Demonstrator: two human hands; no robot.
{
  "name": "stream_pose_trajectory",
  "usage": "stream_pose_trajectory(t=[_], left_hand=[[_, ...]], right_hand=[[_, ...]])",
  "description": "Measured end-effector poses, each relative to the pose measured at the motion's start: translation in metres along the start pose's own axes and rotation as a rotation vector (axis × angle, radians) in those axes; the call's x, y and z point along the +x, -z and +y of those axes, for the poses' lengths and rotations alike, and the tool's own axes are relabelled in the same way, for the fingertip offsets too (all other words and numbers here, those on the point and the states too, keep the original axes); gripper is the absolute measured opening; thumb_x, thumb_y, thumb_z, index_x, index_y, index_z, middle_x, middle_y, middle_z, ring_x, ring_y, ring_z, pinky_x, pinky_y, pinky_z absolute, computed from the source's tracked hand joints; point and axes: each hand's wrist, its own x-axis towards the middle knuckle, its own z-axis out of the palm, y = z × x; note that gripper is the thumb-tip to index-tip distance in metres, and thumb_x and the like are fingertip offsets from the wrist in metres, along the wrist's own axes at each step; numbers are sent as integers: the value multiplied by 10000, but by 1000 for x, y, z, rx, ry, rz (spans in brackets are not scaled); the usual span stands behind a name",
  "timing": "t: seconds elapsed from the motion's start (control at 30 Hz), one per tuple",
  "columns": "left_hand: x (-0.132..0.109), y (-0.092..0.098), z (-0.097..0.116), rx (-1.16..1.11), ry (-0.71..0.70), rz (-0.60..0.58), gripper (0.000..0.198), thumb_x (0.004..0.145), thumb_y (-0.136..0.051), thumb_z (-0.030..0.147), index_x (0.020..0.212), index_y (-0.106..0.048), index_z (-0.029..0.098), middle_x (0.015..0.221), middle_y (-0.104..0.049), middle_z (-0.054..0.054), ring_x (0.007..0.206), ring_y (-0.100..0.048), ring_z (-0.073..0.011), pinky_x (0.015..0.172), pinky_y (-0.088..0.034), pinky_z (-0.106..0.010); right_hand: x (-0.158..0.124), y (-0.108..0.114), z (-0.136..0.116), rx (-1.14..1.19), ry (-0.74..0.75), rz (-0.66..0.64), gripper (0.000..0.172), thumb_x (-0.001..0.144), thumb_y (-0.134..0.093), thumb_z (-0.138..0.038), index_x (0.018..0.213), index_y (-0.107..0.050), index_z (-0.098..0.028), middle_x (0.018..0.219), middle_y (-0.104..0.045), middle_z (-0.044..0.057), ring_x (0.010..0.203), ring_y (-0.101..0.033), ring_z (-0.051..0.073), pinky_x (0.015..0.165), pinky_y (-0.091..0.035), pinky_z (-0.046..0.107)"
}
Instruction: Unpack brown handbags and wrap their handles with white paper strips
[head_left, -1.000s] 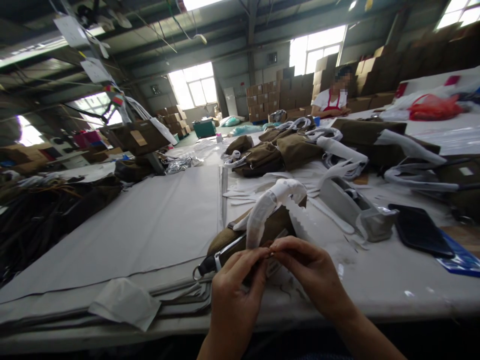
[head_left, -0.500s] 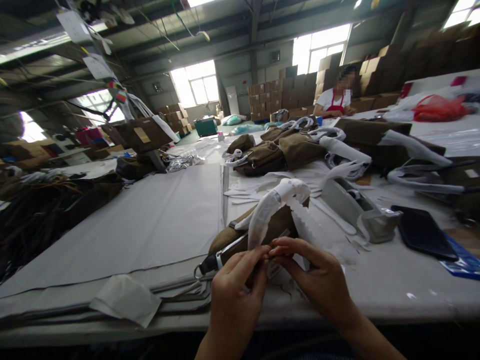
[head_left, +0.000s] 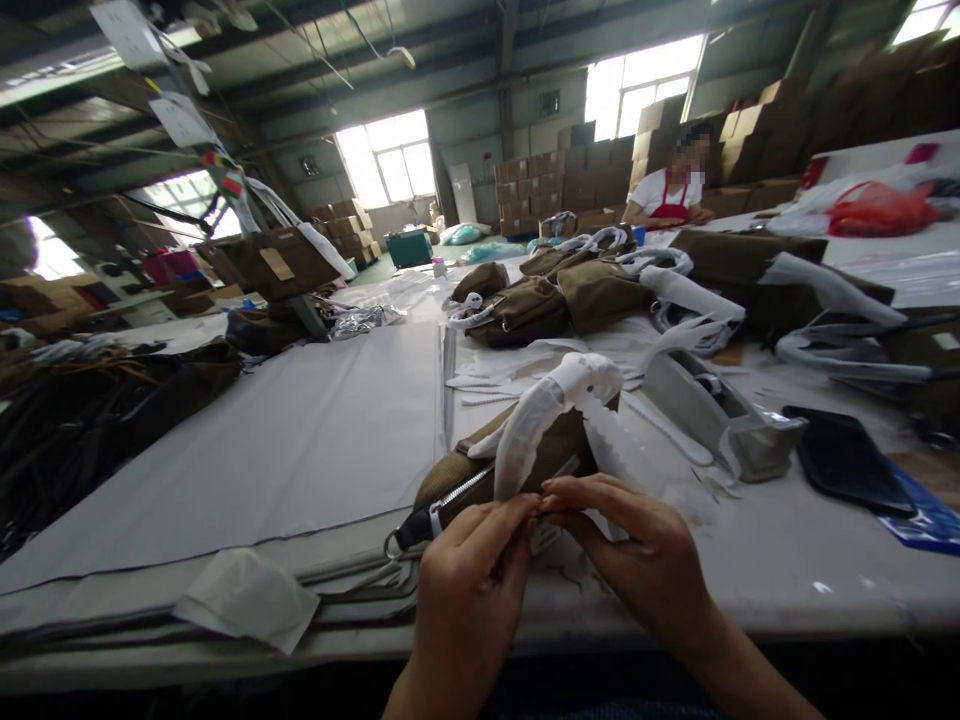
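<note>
A brown bag (head_left: 450, 478) with a silver zipper and a black tab with a metal ring lies near the table's front edge. White wrapping (head_left: 525, 430) covers its raised handle. My left hand (head_left: 472, 580) and my right hand (head_left: 637, 545) meet at the bag's near side, fingertips pinched close together. What they pinch is too small and too hidden by the fingers to name. A pale label shows just below the fingertips, between the hands.
A grey dispenser-like holder (head_left: 720, 415) and a black phone (head_left: 851, 460) lie to the right. More brown bags (head_left: 525, 305) are piled behind. Crumpled white paper (head_left: 247, 598) lies front left. A bag hangs on a stand (head_left: 311, 315). Across the table sits a person (head_left: 667, 195).
The view has shifted slightly. Both hands stay pinched together at the same spot on the bag, with hardly any movement of the fingers.
</note>
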Motion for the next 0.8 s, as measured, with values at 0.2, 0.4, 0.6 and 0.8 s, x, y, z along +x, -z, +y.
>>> stream_pose_trajectory(t=[0.2,0.4,0.6,0.8], left_hand=[[2,0,0,-19,15,-16,286,869,-644,34,1065,-726,226,985,-778,-14,879,-740,-134,817,-579,-193],[-2,-7,-2,1,50,44,250,844,-644,37,993,-731,218,903,-784,-1,793,-743,-135,751,-578,-199],[-9,-9,-4,-82,192,63,177,842,-667,94,937,-724,232,868,-772,25,736,-727,-130,710,-580,-208],[-8,-8,-5,-162,264,42,156,851,-690,132,956,-707,246,873,-769,38,761,-731,-120,698,-570,-183]], right_hand=[[3,2,-2,-56,116,-42,483,837,-696,-13,1223,-673,-303,980,-782,-5,865,-728,157,761,-634,263],[2,0,-4,-116,125,-21,404,845,-686,-19,1162,-697,-269,958,-781,9,856,-726,157,750,-633,263],[1,-1,-6,-171,204,-46,416,838,-674,-3,1170,-685,-253,971,-790,-1,837,-727,155,780,-632,276],[5,0,-11,-82,125,-10,320,846,-689,-43,1083,-730,-255,920,-790,2,792,-736,152,721,-638,248]])
